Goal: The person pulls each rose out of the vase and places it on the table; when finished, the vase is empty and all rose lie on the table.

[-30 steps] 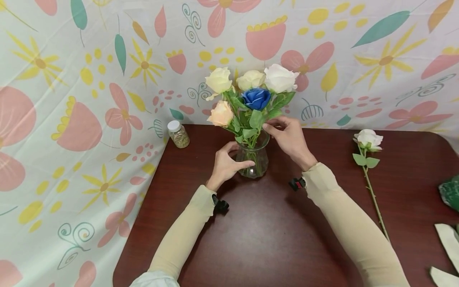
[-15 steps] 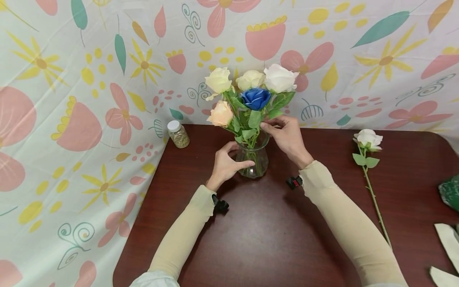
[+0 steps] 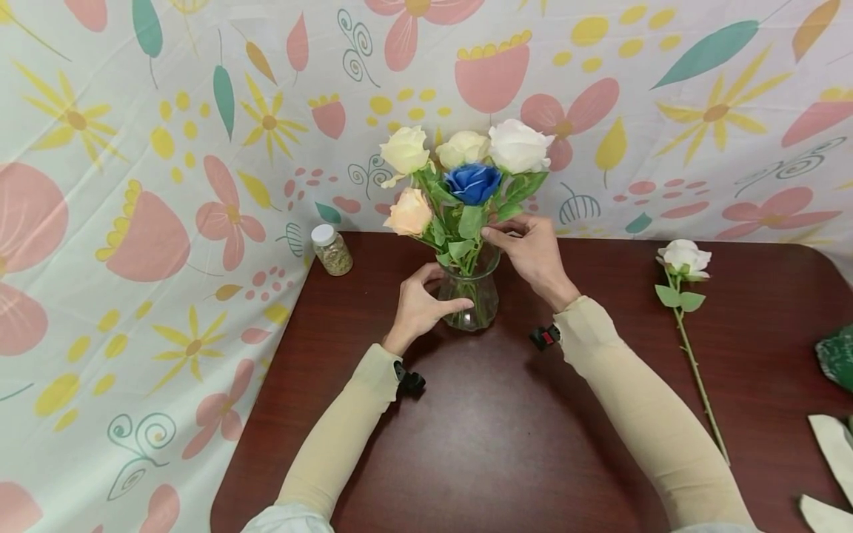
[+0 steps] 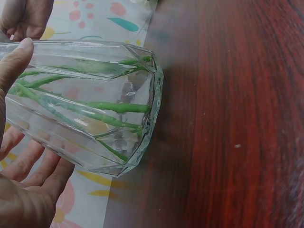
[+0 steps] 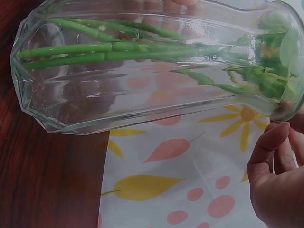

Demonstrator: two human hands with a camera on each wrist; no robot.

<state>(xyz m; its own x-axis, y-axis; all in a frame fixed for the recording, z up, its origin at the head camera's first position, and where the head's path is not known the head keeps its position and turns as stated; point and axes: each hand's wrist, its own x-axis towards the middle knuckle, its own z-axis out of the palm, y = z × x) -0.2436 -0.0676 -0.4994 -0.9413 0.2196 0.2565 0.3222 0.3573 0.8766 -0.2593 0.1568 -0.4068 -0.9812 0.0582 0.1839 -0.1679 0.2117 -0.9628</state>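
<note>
A clear glass vase [image 3: 483, 307] stands upright on the table, several green stems inside it. My left hand [image 3: 418, 305] grips its left side, with the thumb across the front and the fingers behind, as the left wrist view shows. Above the rim are a blue rose [image 3: 473, 183], a peach rose [image 3: 409, 212], a white rose [image 3: 521, 146] and two cream roses [image 3: 404, 151]. My right hand [image 3: 533, 252] is at the right of the rim, thumb and forefinger pinching at the blue rose's stem among the leaves. Leaves partly hide the pinch.
A single white rose [image 3: 684, 259] with a long stem lies on the right of the dark wood table [image 3: 466, 444]. At the back left stands a small jar [image 3: 332, 252] with a white lid. A dark green object [image 3: 836, 357] shows at the right edge. Flowered cloth [image 3: 266, 170] hangs behind.
My right hand has shifted slightly left, and the blue rose with its leaf has moved a little left too. The left hand and vase have stayed put.
</note>
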